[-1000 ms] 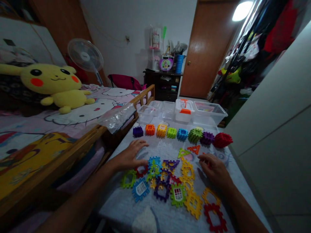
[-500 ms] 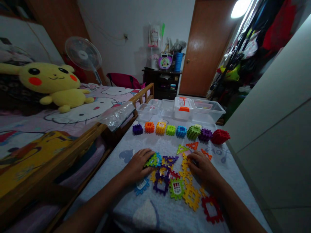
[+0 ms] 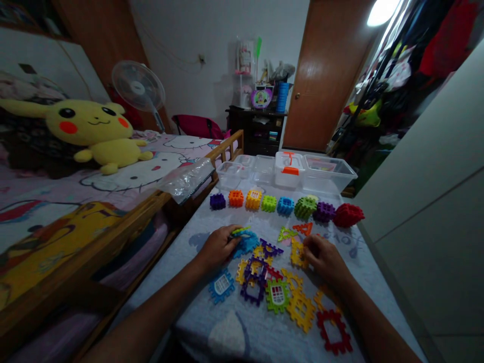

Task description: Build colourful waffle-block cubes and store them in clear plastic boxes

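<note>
My left hand (image 3: pixel 219 246) is closed on a small stack of blue building pieces (image 3: pixel 246 243), with a green edge showing on top. My right hand (image 3: pixel 325 256) pinches a yellow building piece (image 3: pixel 297 253), its fingertips on the right edge. Between the hands lie loose toothed pieces: a purple triangle (image 3: pixel 270 248), purple square frames (image 3: pixel 254 290), a green window piece (image 3: pixel 277 296) and a yellow window piece (image 3: pixel 301 311). A blue window piece (image 3: pixel 222 286) rests below my left hand, and a red square frame (image 3: pixel 333 331) below my right forearm.
Across the table runs a row of colour-sorted stacks, from purple (image 3: pixel 218 201) to red (image 3: pixel 348 216). Behind them stand clear plastic bins (image 3: pixel 328 174) and a lidded box with orange latches (image 3: pixel 289 174). A wooden bed rail (image 3: pixel 151 212) borders the left side; a pale cabinet (image 3: pixel 423 201) the right.
My left hand has tilted its stack, so the blue pieces now face me. My right hand has lifted the yellow piece away from the other yellow pieces. The view has shifted slightly.
</note>
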A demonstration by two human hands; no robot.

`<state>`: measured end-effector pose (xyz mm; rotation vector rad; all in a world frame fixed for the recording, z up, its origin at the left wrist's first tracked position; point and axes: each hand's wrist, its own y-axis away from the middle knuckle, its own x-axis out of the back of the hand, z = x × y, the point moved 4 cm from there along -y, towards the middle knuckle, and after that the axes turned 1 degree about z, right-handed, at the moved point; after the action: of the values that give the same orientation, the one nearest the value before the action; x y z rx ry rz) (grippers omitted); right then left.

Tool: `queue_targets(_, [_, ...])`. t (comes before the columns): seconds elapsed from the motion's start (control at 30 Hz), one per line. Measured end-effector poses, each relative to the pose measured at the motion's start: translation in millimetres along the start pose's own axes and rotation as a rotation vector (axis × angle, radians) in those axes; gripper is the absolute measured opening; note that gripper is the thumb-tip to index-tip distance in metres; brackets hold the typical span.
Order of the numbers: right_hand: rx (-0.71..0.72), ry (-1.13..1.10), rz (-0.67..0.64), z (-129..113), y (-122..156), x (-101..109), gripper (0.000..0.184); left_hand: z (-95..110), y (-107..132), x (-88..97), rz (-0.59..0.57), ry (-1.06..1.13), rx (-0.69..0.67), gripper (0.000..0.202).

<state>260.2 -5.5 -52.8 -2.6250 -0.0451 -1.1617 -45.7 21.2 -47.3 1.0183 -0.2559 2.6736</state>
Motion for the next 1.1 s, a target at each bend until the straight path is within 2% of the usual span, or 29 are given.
queue_targets(0.13, [-0.081,-0.104,0.075,6,1,4,0.014,-3,-5,2.2,0.038,0.143,0.049,0.037])
queue_targets(0.27, [-0.086,-0.179,0.207,5,2,12,0.02,-3,-11,6.1,0.096,0.262,0.076,0.046])
queue_targets(0.43, [-0.092,-0.206,0.254,1,3,16,0.019,-6,-13,8.1,0.066,0.278,0.085,0.031])
queue_targets(0.57, [-0.138,-0.29,0.191,6,2,10,0.024,-8,-13,7.5,0.01,0.203,0.086,0.025])
queue_targets(0.63, [-0.151,-0.292,0.144,9,1,7,0.027,-5,-12,10.2,0.029,0.153,0.068,0.025])
queue_targets(0.8, [-0.153,-0.217,0.101,15,2,3,0.029,11,-11,28.1,0.282,-0.121,-0.101,0.02])
queue_targets(0.87, [-0.148,-0.183,0.108,16,2,3,0.03,13,-10,30.8,0.32,-0.278,-0.155,0.02])
queue_targets(0.97, [-0.136,-0.158,0.116,15,3,4,0.029,8,-10,27.7,0.217,-0.434,-0.175,0.022])
queue_targets(1.1, [-0.113,-0.137,0.117,11,3,7,0.027,-1,-7,23.1,-0.075,-0.416,-0.183,0.024])
